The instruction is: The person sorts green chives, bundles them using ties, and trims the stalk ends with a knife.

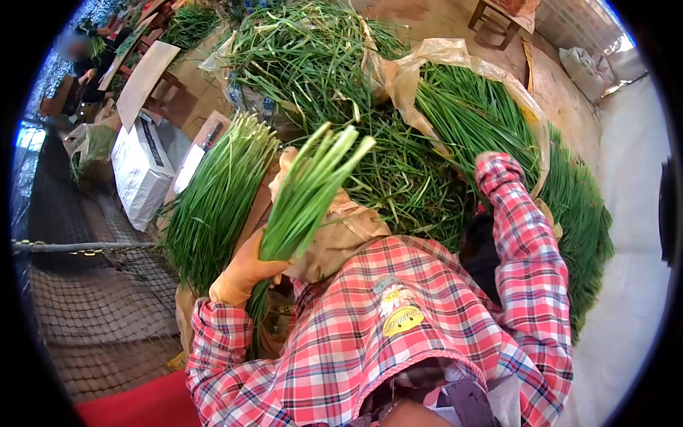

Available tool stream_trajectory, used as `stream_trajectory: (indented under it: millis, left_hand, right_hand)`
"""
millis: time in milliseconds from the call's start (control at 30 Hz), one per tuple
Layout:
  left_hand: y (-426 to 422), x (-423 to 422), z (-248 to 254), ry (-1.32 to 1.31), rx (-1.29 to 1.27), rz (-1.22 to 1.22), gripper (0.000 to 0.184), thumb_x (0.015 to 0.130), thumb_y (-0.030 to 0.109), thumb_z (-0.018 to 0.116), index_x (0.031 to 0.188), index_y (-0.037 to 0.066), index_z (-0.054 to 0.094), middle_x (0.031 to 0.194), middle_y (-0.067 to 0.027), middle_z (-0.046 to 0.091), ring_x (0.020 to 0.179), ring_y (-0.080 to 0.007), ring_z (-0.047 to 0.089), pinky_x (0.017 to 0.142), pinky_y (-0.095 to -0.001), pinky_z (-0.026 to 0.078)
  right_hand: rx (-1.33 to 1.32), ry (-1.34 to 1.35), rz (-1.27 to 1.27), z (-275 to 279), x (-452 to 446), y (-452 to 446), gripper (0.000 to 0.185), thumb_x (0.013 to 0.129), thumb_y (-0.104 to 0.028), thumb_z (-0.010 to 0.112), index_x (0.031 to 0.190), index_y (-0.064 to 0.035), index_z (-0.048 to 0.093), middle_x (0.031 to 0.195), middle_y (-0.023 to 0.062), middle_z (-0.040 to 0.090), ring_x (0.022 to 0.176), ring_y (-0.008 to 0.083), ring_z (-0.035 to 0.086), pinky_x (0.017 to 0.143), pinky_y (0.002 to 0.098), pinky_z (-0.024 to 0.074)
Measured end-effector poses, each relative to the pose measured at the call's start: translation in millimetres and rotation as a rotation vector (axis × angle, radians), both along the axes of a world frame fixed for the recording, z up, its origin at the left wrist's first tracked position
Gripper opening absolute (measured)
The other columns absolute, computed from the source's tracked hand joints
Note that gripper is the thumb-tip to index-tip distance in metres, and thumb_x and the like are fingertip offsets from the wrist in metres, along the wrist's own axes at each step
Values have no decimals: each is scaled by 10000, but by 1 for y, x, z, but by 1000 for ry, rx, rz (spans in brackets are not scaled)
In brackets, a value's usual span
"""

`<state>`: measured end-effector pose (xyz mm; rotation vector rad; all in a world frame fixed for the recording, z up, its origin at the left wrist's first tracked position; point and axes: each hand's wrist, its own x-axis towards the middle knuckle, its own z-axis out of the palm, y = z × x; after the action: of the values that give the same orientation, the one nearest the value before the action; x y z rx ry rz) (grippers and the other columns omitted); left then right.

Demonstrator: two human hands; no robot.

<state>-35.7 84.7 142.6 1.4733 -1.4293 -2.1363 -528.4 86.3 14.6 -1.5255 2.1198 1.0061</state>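
Note:
My left hand [245, 269], in an orange glove, is closed round a bunch of green stalks [306, 196], whose pale ends point up and to the right. Beside it on the left lies a larger pile of aligned stalks [220, 192] on a low wooden surface. My right hand [487, 158] reaches to the near edge of the long green stalks [477, 114] in an open plastic bag [546, 149]; most of it is hidden by the checked sleeve, so its fingers do not show. Loose, tangled greens [405, 185] lie between my hands.
Another heap of loose greens [306, 57] rises ahead. More long stalks [580, 220] lie at the right. A white box [139, 171], a wooden board [146, 82] and netting [107, 299] are at the left. A person [96, 64] is at the far left, a wooden stool [501, 25] at the back.

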Motion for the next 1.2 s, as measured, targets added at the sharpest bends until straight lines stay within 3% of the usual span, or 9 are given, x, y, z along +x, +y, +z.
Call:
stream_trajectory:
  millis: [133,300,467,533,700,867,1033,1167,1200]
  left_hand:
    - [-1,9,-8,-37,-157,54,650,667,20,651,1265,18,396,831,-51,568,545,-95,524,464,-214,428]
    - [1,-13,-19,-40,-306,33,695,659,5,658,1285,0,355,852,-78,594,538,-113,549,456,-212,450]
    - [7,-19,-3,-36,-198,56,624,684,8,633,1263,-4,399,833,-64,590,497,-109,517,425,-232,420]
    - [9,-8,-2,-27,-145,54,553,691,-1,620,1209,-12,427,817,-89,595,465,-133,521,406,-244,417]
    - [15,6,-20,391,203,233,433,700,42,651,1086,-21,465,789,-132,590,440,-155,505,396,-260,417]
    - [19,-14,-27,646,343,200,348,732,78,665,996,-35,469,701,-125,544,404,-136,475,357,-263,390]
    - [27,-18,-30,778,338,245,400,771,101,624,1124,3,465,709,-102,540,404,-107,474,349,-232,388]
    - [27,-12,-27,756,356,312,348,772,119,631,1052,-5,465,732,-108,542,398,-119,448,370,-252,374]
    - [26,-12,-26,756,357,319,348,772,119,631,1052,-5,465,732,-108,542,398,-119,448,370,-252,374]
  right_hand:
    - [-206,-398,-204,77,84,-12,459,821,-418,598,1202,-165,555,1154,120,583,1064,264,548,940,380,418]
    - [-1135,-960,617,84,182,-31,370,701,-432,686,1007,-230,637,1011,43,617,1001,250,559,938,406,372]
    - [-863,-577,244,67,169,-58,223,822,-356,574,806,-141,626,737,61,617,716,210,611,726,365,476]
    - [-833,-713,-393,54,118,-63,253,865,-351,532,859,-120,636,801,69,638,729,199,621,673,347,496]
    - [-540,-696,-133,52,85,-42,1026,598,-450,784,1400,-110,242,1290,193,460,1172,323,461,990,418,358]
    - [-587,-794,269,74,180,-49,1219,519,-472,817,1430,-134,80,1346,206,369,1236,353,371,1042,547,193]
    - [-462,-1156,-9,49,193,-50,701,804,-240,641,1394,-298,265,1095,151,581,964,280,581,831,344,489]
    - [-460,-1354,-393,63,139,-46,528,822,-28,578,1296,-231,464,1255,135,507,1063,223,537,971,338,422]
    - [-535,-1599,-628,20,122,-55,378,836,-110,603,1204,-185,566,1157,102,594,826,130,581,841,269,461]
